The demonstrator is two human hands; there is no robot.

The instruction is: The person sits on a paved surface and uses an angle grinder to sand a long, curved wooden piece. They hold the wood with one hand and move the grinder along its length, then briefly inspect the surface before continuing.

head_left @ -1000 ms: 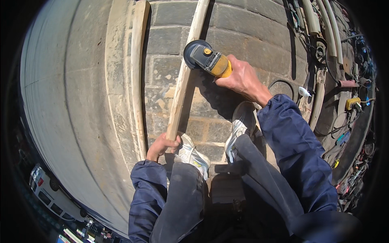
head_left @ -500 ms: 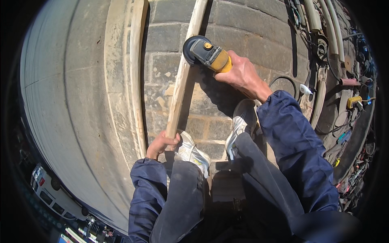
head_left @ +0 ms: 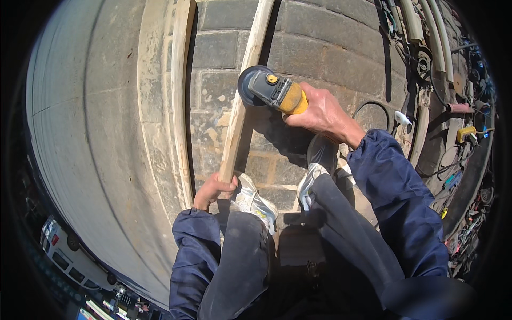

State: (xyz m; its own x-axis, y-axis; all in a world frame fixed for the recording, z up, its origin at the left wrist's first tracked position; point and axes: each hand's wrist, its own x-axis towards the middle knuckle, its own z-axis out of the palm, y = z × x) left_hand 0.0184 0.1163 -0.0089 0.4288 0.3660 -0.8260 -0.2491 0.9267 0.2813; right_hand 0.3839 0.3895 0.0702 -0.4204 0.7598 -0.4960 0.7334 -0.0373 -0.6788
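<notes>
My right hand is wrapped round the yellow body of an angle grinder. The grinder's dark round disc lies over the upper face of a long pale wooden pole; whether it touches cannot be made out. Near my left shoe, my left hand grips the pole's near end, with the thumb on top. From there the pole slants away toward the far edge, and its shadow falls on the paving to its right. Part of my left fingers is hidden under the wood.
A second wooden pole lies to the left, beside a stone kerb. My two shoes stand close to the work. At right are more poles, cables, a yellow socket block and scattered tools. A white van is parked at lower left.
My right hand has drawn the angle grinder nearer along the pole, and the disc is lower in view. The left hand and the pole have stayed in place.
</notes>
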